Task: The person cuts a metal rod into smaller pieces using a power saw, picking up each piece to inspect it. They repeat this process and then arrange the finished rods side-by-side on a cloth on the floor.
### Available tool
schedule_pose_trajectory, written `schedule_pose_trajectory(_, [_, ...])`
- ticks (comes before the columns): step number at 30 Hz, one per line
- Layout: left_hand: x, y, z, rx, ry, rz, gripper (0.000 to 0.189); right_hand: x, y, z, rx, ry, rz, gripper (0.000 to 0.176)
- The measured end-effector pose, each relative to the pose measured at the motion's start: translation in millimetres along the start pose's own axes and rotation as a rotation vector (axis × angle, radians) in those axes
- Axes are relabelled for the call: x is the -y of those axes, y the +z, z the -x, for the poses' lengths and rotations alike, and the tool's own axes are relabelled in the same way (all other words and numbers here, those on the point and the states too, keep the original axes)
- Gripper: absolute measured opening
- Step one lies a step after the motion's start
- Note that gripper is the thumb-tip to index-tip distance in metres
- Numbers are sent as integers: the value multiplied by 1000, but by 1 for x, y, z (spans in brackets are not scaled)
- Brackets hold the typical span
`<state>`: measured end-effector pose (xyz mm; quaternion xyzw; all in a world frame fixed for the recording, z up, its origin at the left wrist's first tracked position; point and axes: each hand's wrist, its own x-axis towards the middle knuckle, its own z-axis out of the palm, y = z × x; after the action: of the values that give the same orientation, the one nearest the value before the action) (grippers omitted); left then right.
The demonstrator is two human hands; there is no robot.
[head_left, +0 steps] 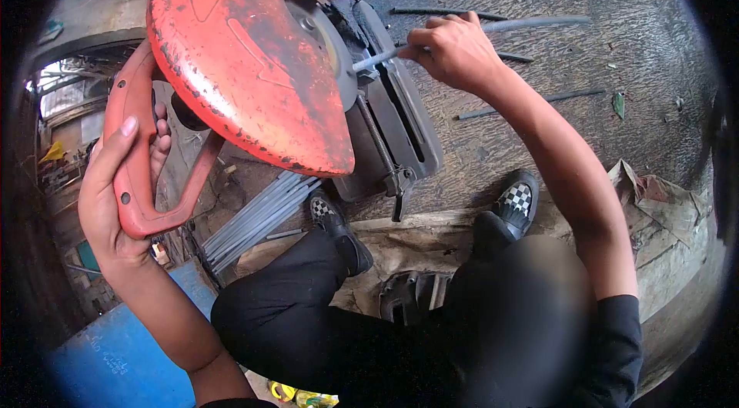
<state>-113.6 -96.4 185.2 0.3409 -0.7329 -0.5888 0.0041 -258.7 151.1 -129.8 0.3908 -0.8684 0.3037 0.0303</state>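
Chop saw [308, 100] sits on the floor with its big orange guard [246, 54] tipped up, and you can see the grey disc [329, 50] peeking out on the guard's right edge. The left hand [108, 200] is wrapped tight around the orange handle [137, 181] on the left, thumb up along it. The right hand [454, 50] is clenched on a thin grey rod [531, 23], far right of the saw. The rod's left end pokes in right beside the disc, over the dark base [400, 115]. I can't tell if the clamp is actually biting on it, and to me that's the sketchy part: a hand-held rod could grab and kick or spin once the disc touches it. That right hand is also pretty near the disc, bare, no glove. Both checkered shoes [517, 200] are planted near the base, so sparks or a cut-off piece could land on them. There's a bundle of rods [258, 215] near the left foot and at least 3 loose ones [531, 104] far right, easy to roll an ankle on.
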Motion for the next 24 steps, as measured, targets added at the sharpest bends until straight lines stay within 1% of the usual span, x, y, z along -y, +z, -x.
schedule_pose_trajectory(1, [0, 5, 1, 3, -1, 2, 49, -2, 3, 1, -77, 41, 59, 30])
schedule_pose_trajectory(2, [1, 12, 3, -30, 23, 18, 49, -4, 5, 1, -14, 116, -1, 27])
schedule_pose_trajectory(3, [0, 18, 5, -63, 48, 33, 50, -3, 6, 1, -18, 115, 1, 27])
schedule_pose_trajectory(5, [1, 20, 6, -67, 52, 46, 51, 1, 12, 2, -45, 86, -6, 27])
schedule_pose_trajectory(10, [1, 16, 6, -55, 46, 62, 53, 11, 17, 1, -51, 109, -47, 27])
schedule_pose_trajectory(13, [2, 19, 7, -63, 42, 52, 53, 10, 17, -1, -71, 93, -38, 28])
schedule_pose_trajectory(15, [2, 21, 8, -98, 52, 59, 52, 8, 16, -2, -88, 57, 20, 27])
schedule_pose_trajectory(24, [1, 21, 9, -75, 49, 43, 52, 12, 10, -7, -124, 45, 44, 27])
